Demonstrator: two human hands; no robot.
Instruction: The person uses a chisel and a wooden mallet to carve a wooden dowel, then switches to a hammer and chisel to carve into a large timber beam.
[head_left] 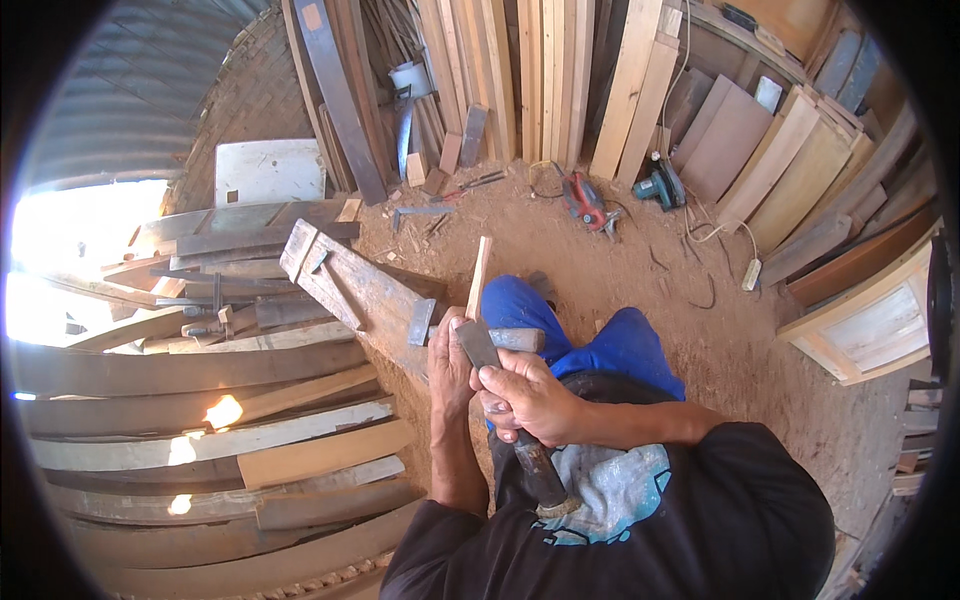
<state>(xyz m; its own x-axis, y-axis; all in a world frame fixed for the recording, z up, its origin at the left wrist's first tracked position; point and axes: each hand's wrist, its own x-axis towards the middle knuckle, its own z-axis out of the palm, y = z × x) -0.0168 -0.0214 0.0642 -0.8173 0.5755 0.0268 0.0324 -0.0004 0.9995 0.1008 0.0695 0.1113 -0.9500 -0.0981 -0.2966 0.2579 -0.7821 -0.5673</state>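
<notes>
My left hand (452,355) is closed around the lower end of a thin, pale wood strip (480,275), which points up and away from me. A broad, flat chisel (478,343) is gripped in my right hand (525,398), its blade close against the strip by my left fingertips. The chisel's dark, worn handle (542,475) extends back toward my chest. Behind my hands lies a hammer with a wooden handle (515,339) and a squarish metal head (421,322); the left hand covers part of it. The head rests on a worn wooden board (375,295).
A small dark tool (320,262) and a narrow stick (340,295) lie on the board. Planks (200,410) are stacked at left; timber (555,80) leans at the back. A red power tool (588,205), a green power tool (660,185) and a metal square (420,211) lie on the floor.
</notes>
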